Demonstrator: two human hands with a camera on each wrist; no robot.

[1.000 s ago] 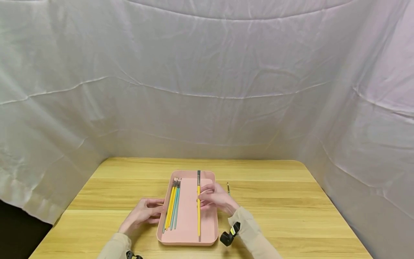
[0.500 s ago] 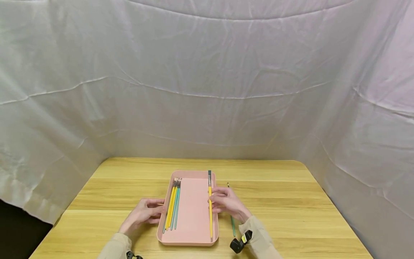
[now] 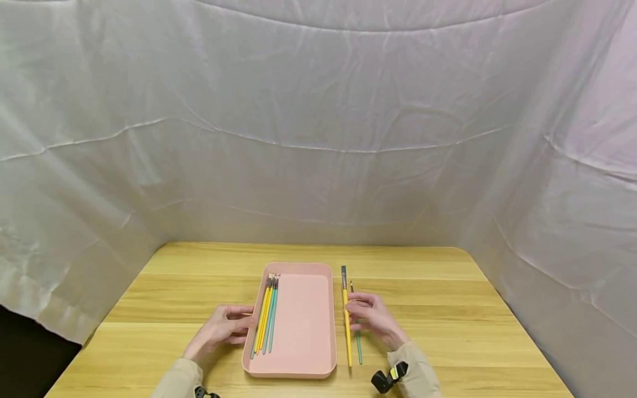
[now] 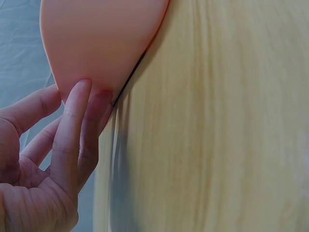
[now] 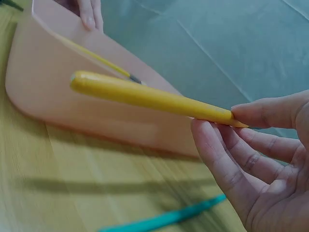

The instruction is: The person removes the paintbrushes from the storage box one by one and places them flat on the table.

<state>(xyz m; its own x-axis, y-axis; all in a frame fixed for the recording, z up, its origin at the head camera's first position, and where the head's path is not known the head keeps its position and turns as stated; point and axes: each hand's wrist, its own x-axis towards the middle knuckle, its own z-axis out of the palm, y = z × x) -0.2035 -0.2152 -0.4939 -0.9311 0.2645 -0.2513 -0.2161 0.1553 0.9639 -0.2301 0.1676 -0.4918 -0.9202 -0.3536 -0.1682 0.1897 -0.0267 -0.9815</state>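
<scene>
In the head view my right hand pinches a yellow-handled flat paintbrush, dark bristles pointing away from me, just right of the pink tray. The right wrist view shows the thumb and fingertips on the yellow handle, held above the table. A teal-handled paintbrush lies on the table under that hand, partly hidden by it. Against the tray's left wall rests my left hand; in the left wrist view its fairly straight fingers touch the outer wall.
Several paintbrushes with yellow and teal handles lie side by side along the tray's left inner side. The wooden table has a grey-white curtain behind it and at both sides.
My right hand has carried the yellow paintbrush rightward, from above the tray, across its right wall, to over the table beside the teal one. The left hand and tray stay put.
</scene>
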